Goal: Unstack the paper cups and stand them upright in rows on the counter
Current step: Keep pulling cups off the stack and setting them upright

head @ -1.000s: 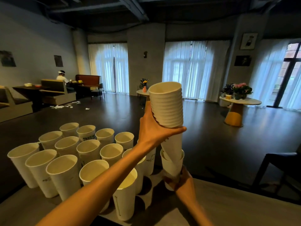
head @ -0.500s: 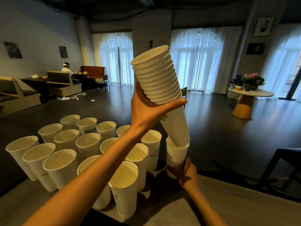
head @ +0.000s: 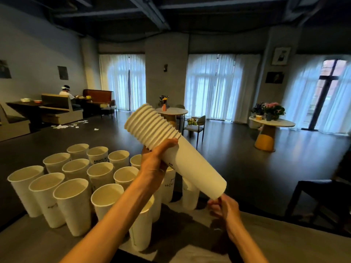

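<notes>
My left hand grips a stack of white paper cups just below its ribbed band of rims. The stack is tilted, with the rims up and to the left and the base down to the right. My right hand pinches the lower edge of the stack's base, above the counter. Several single cups stand upright in rows on the left half of the counter. One more upright cup stands at the right end of the rows, under the stack.
The counter's far edge runs just behind the cups, with dark floor beyond it. A dark chair stands past the counter on the right. Round tables with flowers and a seated person are far off.
The stack has tipped from nearly upright to steeply tilted. My right hand let go of a single cup, which now stands on the counter, and rose to the stack's base.
</notes>
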The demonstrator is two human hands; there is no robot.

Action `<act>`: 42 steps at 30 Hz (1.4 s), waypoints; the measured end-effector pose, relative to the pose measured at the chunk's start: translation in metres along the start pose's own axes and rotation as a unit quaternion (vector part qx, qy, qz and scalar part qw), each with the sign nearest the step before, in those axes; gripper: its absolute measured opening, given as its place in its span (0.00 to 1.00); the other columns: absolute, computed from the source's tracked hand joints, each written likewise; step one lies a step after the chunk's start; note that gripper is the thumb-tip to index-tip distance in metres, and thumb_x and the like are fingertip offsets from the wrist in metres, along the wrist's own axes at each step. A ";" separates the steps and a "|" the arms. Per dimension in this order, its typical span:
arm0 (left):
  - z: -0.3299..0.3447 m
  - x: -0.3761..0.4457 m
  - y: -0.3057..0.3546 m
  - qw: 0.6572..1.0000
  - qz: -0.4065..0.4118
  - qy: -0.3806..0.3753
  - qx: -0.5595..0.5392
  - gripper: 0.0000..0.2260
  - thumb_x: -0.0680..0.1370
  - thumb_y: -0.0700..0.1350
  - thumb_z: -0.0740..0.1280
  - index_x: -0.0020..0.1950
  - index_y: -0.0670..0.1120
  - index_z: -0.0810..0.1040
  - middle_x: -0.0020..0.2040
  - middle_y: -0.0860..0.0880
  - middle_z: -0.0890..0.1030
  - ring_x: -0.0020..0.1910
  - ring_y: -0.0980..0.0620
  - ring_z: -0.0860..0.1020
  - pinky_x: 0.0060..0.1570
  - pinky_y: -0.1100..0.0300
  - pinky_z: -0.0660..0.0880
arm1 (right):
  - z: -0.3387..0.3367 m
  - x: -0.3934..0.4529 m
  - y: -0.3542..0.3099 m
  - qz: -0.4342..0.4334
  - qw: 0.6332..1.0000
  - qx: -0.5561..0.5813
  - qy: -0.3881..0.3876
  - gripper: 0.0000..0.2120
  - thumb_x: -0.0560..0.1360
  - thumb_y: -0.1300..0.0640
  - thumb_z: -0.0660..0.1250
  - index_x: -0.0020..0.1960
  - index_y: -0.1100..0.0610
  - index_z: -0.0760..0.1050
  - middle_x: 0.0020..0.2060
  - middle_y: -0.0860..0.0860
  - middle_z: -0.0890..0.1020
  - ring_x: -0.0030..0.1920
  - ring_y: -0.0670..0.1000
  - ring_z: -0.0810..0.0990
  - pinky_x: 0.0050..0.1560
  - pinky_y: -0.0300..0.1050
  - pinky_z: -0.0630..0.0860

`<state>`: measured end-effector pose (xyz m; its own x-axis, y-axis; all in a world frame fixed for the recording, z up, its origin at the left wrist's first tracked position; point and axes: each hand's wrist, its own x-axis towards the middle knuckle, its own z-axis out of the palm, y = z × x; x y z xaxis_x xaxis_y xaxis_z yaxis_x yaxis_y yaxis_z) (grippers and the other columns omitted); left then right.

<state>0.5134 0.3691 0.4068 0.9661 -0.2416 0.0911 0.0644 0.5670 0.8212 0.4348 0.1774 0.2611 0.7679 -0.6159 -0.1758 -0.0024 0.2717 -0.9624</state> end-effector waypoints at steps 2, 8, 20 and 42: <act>0.004 -0.014 -0.016 1.000 -0.023 -0.005 -0.006 0.34 0.50 0.41 0.80 0.54 0.48 0.75 0.55 0.45 0.80 0.52 0.46 0.79 0.51 0.50 0.79 | -0.003 -0.024 -0.024 0.062 0.990 0.082 -0.092 0.19 0.79 0.40 0.59 0.56 0.55 0.77 0.49 0.64 0.83 0.49 0.64 0.82 0.45 0.54 0.78; 0.010 -0.041 -0.033 0.998 -0.053 -0.010 -0.045 0.47 0.47 0.46 0.81 0.66 0.45 0.73 0.59 0.42 0.80 0.56 0.44 0.79 0.45 0.52 0.78 | -0.025 -0.067 -0.052 0.124 0.945 0.159 -0.257 0.31 0.75 0.37 0.65 0.68 0.57 0.72 0.55 0.70 0.77 0.30 0.56 0.78 0.23 0.41 0.75; -0.003 -0.053 -0.019 0.999 0.026 0.012 0.037 0.37 0.54 0.47 0.81 0.62 0.46 0.76 0.54 0.43 0.83 0.49 0.48 0.82 0.41 0.55 0.79 | -0.015 -0.073 -0.039 -0.145 0.942 -0.214 -0.213 0.43 0.50 0.32 0.80 0.61 0.44 0.73 0.59 0.48 0.78 0.59 0.50 0.78 0.46 0.39 0.80; -0.059 0.010 0.030 0.993 0.090 0.049 -0.055 0.40 0.54 0.48 0.84 0.64 0.44 0.76 0.47 0.47 0.82 0.48 0.48 0.81 0.39 0.55 0.81 | 0.063 0.011 0.087 -0.016 0.958 -0.279 -0.066 0.59 0.48 0.55 0.86 0.74 0.47 0.60 0.67 0.48 0.74 0.70 0.54 0.70 0.69 0.58 0.69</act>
<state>0.5397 0.4301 0.3988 0.9838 -0.0534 0.1712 -0.0901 0.6781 0.7294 0.4828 0.2406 0.1888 0.8475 -0.5085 -0.1521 -0.2915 -0.2065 -0.9340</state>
